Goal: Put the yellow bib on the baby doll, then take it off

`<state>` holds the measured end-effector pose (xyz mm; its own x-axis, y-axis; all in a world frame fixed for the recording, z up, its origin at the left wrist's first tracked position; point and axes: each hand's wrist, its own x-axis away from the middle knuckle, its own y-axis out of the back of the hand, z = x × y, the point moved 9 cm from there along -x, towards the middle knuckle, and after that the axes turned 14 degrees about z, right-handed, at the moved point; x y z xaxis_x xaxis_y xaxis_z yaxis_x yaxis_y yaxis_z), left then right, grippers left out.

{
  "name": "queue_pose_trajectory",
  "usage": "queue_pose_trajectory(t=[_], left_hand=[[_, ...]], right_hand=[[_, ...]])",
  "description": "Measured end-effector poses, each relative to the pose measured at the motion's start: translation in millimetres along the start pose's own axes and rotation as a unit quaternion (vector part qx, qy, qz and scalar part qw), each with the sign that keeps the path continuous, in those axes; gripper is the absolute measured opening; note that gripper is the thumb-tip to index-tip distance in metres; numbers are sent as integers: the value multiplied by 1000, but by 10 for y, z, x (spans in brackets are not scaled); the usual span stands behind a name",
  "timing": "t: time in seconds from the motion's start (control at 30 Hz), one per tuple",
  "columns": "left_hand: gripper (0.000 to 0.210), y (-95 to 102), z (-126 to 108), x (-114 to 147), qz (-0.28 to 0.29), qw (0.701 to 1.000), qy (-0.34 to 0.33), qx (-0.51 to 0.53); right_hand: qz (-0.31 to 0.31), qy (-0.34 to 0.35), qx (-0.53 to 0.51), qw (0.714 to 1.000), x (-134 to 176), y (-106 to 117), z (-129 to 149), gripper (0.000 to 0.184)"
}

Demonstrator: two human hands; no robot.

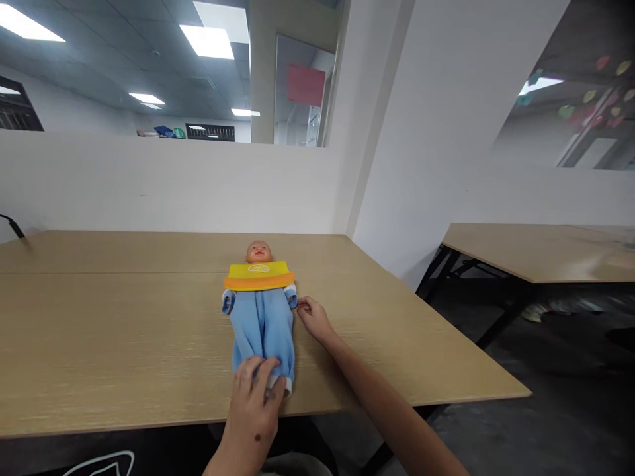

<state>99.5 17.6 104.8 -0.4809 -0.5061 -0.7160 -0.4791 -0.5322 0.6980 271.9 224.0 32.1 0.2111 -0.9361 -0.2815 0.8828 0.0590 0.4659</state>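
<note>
A baby doll [258, 251] lies face up on the wooden table [149, 330], its head toward the wall. It wears a light blue outfit [248, 317] with white cuffs. Across its chest lies a yellow bib [238, 271] with a white citrus-slice print and an orange lower edge. My left hand [255, 396] rests on the lower legs of the outfit, fingers apart and curved over the cloth near a white leg cuff. With thumb and fingers together, my right hand [313, 317] pinches at the end of the doll's right-side sleeve [291, 296].
A white wall [173, 185] with windows stands behind the table. A second table [536, 248] with black legs is on the right, beyond a gap. At the far left edge a black cable [14, 226] shows. The table's front edge runs just below my left hand.
</note>
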Motion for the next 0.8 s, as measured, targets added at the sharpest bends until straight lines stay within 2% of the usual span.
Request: queue_pose_trajectory(t=[0.17,0.33,0.4,0.5,0.6,0.7,0.8], left_hand=[[26,117,-68,67,-52,997,-52,19],[26,93,-55,140,-53,997,-51,23],[27,80,-26,177,-36,998,-40,26],[37,69,63,246,-5,999,-16,38],[42,102,234,353,-16,999,33,33],[36,105,435,479,-34,995,92,14],[27,51,583,570,-17,990,138,14]], right_hand=[[-2,-7,2,1000,-3,6,-4,16],[0,-10,3,1000,-8,8,-18,17],[-1,-8,5,1000,-6,10,-10,17],[-1,-12,8,1000,-2,11,-2,18],[-3,-10,8,1000,-1,14,6,17],[-1,0,4,1000,-3,13,6,16],[8,-1,0,1000,-11,-1,-21,16]])
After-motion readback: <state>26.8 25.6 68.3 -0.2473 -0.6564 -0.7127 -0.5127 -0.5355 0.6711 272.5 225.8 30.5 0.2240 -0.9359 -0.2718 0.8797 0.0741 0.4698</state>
